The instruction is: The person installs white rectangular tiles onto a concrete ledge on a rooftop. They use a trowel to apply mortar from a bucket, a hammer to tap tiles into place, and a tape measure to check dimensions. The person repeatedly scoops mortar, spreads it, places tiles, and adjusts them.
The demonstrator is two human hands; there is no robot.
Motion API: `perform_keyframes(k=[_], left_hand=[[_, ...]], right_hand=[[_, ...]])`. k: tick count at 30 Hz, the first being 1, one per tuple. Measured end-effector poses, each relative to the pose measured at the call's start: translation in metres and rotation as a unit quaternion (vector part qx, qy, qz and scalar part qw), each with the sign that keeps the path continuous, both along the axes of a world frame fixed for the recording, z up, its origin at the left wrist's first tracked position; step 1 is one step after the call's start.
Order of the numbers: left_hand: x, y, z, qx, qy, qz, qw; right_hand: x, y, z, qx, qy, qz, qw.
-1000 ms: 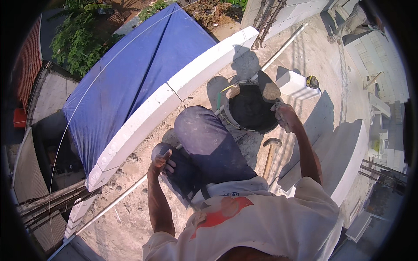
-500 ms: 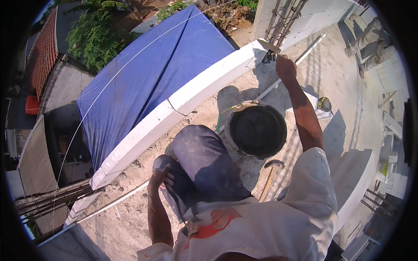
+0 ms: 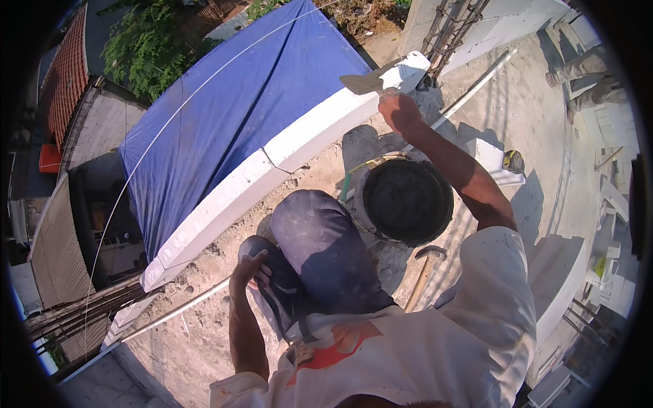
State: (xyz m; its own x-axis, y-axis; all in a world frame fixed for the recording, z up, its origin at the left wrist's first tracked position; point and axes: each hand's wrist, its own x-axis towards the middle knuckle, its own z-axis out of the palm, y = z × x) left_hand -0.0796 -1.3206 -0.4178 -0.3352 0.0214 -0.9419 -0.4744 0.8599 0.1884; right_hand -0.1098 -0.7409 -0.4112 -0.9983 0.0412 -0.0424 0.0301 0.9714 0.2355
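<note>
My right hand [image 3: 400, 112] grips the handle of a trowel [image 3: 362, 83], its fingers closed. The trowel's grey blade is at the top edge of the low white block wall [image 3: 306, 144], towards the wall's far right end. My left hand [image 3: 252, 269] rests on my bent left knee, thumb and fingers apart, with no tool in it. Between my right arm and my knee stands a round bucket [image 3: 367, 221] holding dark grey mortar [image 3: 407, 200].
A hammer [image 3: 423, 279] lies right of my legs. Beyond the bucket are a white block [image 3: 484, 158] and a yellow-black tape measure [image 3: 513, 162]. A blue tarpaulin [image 3: 224, 136] spreads behind the wall. Steel rebar [image 3: 454, 34] rises at the far end. Another person's legs [image 3: 588, 78] show far right.
My right hand has moved left with the trowel, from the wall's far end near the rebar to farther along its top. My left hand stays on the knee.
</note>
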Motion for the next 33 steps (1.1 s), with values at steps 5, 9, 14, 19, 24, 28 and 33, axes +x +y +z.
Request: perform_keyframes(k=[5,9,14,19,24,28,33], left_hand=[[0.002,0.002,-0.005,0.006,0.015,-0.025,1.000],[0.009,0.005,0.000,-0.014,0.036,-0.031,0.999],[0.007,-0.010,-0.009,0.013,0.027,-0.016,0.999],[0.000,-0.018,-0.006,0.057,0.034,-0.033,0.997],[0.002,-0.024,-0.027,0.146,0.044,-0.026,0.988],[0.011,-0.045,-0.036,0.242,0.068,0.031,0.967],[0.010,-0.032,-0.028,0.093,0.065,0.004,0.993]], right_hand=[[-0.034,-0.081,0.012,-0.064,-0.041,0.057,0.996],[0.017,-0.105,0.030,-0.256,0.055,0.002,0.965],[0.166,-0.071,0.075,-0.431,0.028,-0.119,0.894],[0.241,-0.069,0.093,-0.242,-0.210,-0.288,0.902],[0.271,-0.077,-0.016,-0.162,-0.146,-0.293,0.931],[0.281,-0.047,0.019,-0.397,-0.152,-0.338,0.840],[0.282,-0.029,0.058,-0.684,-0.046,-0.435,0.584]])
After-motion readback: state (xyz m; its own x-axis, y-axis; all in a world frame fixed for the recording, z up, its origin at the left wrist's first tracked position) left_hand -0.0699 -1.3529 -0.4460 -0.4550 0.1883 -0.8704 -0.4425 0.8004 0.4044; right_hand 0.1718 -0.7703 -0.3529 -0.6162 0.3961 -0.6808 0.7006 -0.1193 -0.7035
